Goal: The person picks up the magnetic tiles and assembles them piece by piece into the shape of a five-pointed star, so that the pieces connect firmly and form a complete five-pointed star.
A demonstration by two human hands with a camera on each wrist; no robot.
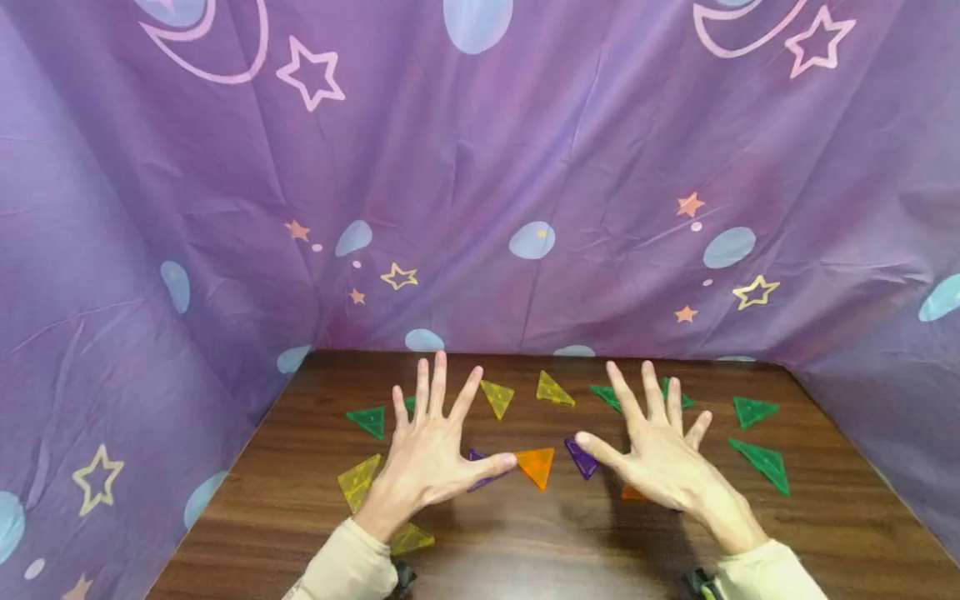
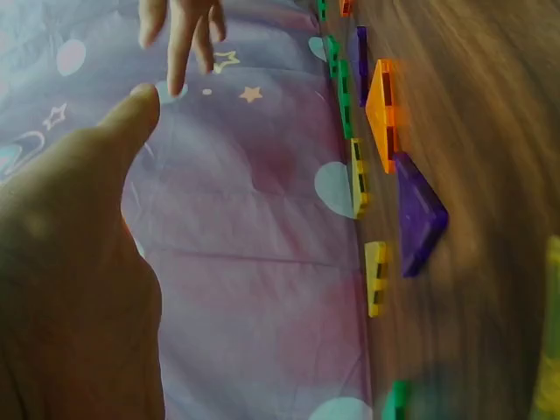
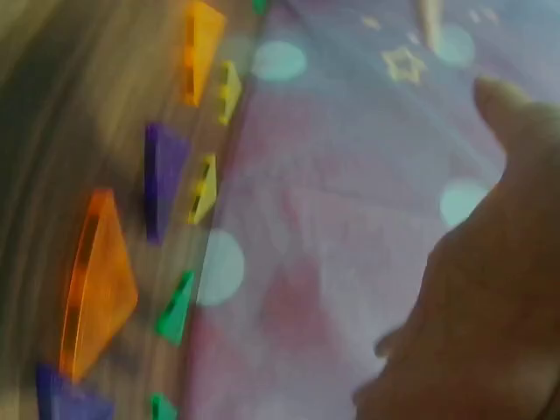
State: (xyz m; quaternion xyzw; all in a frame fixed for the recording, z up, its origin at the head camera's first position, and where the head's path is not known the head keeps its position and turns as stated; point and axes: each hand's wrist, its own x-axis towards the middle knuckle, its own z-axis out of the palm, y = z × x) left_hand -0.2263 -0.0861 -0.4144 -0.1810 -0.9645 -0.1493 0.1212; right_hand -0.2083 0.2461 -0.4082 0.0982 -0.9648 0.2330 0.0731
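Note:
Both hands hover over a dark wooden table with fingers spread and nothing held. My left hand (image 1: pixel 427 454) is above the left part of the scattered translucent triangular tiles; its thumb overlaps a purple tile (image 1: pixel 480 475) beside an orange tile (image 1: pixel 536 467). My right hand (image 1: pixel 663 454) is over the right part, its thumb tip near another purple tile (image 1: pixel 582 460) and its palm partly hiding a second orange tile (image 1: pixel 632 493). In the left wrist view the thumb (image 2: pixel 131 118) stretches out well apart from the tiles. The right wrist view is blurred, with the hand (image 3: pixel 490 289) away from them too.
Yellow tiles (image 1: pixel 553 389) lie toward the back and left. Green tiles (image 1: pixel 763 464) are at the right, with another green tile (image 1: pixel 367 422) at back left. A purple patterned cloth (image 1: pixel 480 167) hangs behind and beside the wooden table (image 1: pixel 247 517).

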